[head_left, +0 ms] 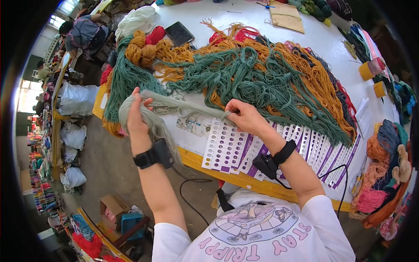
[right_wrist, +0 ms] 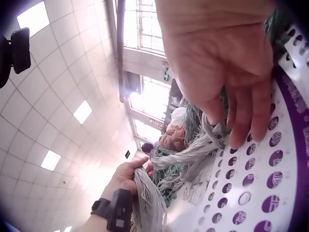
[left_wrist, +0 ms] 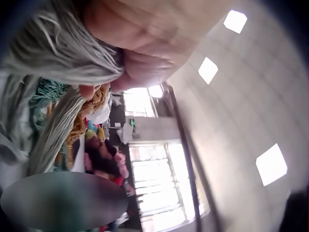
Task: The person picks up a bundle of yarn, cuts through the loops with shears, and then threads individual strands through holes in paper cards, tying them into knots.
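A pale grey-green skein of yarn (head_left: 187,105) stretches between both hands above the table's front edge. It loops over the left hand (head_left: 137,115), its loose strands hanging beside the wrist; in the left wrist view the strands (left_wrist: 63,53) lie against the palm. The right hand (head_left: 246,117) pinches the other end of the skein between thumb and fingers, over the punched cards (head_left: 227,146). In the right wrist view the right hand (right_wrist: 227,82) has its thumb and index finger at the loop, the other fingers extended downward.
Piles of green yarn (head_left: 244,78) and orange yarn (head_left: 323,83) cover the table behind the hands. A dark phone-like tray (head_left: 179,34) and a brown envelope (head_left: 286,17) lie farther back. Coloured yarn (head_left: 377,174) is at the right, and another person (head_left: 85,37) bends over at the upper left.
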A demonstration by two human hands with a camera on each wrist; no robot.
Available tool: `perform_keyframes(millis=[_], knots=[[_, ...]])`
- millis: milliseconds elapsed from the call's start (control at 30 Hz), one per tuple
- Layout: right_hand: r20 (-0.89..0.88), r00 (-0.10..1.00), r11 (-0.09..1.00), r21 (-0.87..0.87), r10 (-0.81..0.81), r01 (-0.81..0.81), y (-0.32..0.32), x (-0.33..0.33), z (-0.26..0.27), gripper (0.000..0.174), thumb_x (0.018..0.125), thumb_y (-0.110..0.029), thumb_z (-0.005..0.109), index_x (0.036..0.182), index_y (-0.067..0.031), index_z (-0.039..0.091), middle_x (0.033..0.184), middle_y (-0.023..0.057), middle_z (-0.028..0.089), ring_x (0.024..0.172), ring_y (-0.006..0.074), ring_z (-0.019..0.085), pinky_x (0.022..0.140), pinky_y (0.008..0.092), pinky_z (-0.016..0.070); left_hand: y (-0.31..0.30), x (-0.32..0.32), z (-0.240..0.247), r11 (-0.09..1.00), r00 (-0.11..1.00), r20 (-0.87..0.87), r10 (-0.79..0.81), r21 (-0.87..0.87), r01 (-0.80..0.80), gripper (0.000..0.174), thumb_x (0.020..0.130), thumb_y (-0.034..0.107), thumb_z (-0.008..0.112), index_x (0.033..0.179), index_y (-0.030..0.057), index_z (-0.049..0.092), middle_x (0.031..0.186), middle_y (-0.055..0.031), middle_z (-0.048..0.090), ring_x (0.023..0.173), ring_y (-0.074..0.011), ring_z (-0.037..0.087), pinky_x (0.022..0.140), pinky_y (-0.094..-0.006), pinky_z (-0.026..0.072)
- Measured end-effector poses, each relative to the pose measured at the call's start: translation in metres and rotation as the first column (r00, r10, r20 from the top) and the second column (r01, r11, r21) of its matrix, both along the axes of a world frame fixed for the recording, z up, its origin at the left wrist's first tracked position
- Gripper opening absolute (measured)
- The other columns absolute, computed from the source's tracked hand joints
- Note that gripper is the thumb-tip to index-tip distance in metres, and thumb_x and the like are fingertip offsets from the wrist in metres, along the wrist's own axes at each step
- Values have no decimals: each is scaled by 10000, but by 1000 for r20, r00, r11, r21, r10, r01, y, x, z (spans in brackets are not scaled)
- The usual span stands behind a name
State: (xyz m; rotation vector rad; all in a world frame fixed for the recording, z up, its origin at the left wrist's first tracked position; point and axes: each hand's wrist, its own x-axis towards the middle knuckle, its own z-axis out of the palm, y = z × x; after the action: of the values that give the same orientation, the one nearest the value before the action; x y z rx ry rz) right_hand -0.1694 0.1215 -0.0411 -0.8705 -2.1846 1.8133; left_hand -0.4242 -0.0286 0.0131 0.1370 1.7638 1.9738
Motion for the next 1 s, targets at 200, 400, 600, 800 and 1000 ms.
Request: perform_keyframes(millis=[200,400,600,800,1000], knots=[[30,999,983,-178,-39,44,0,2,8,104,799,-69,529,898,-40,534,700,45,570,599,112,608,462,254,441,15,45,-26,988,958,-263,-119,62,140,337,850,172,550,1168,66,520,1061,-27,538,725,-82,507,644,-245,423],[-37,994,993,-72,-99,96,-5,0,-2,119,759,-45,568,876,-29,548,656,43,593,578,109,601,501,254,456,27,110,-57,712,207,-698,-685,-582,393,220,718,56,611,937,32,598,929,-87,543,810,-242,543,734,-314,435],[-36,996,922,377,-83,91,-14,0,-16,162,680,-121,653,817,-69,583,700,48,586,624,203,589,567,288,465,28,109,-60,725,238,-705,-668,-544,422,168,732,-4,568,896,32,571,872,-94,541,765,-257,535,688,-324,433],[-113,982,871,455,-153,188,-20,-3,-22,117,651,-123,631,753,-80,595,721,27,569,617,194,578,568,294,459,27,112,-58,735,278,-716,-640,-466,493,137,762,38,571,895,48,605,865,-93,542,771,-260,541,680,-333,434],[-267,945,917,296,-189,267,-25,0,-23,151,678,-95,568,827,-77,556,654,38,582,526,203,560,513,329,445,28,104,-67,680,207,-671,-712,-585,443,141,783,122,592,905,59,624,862,-95,543,766,-279,531,687,-352,435]])
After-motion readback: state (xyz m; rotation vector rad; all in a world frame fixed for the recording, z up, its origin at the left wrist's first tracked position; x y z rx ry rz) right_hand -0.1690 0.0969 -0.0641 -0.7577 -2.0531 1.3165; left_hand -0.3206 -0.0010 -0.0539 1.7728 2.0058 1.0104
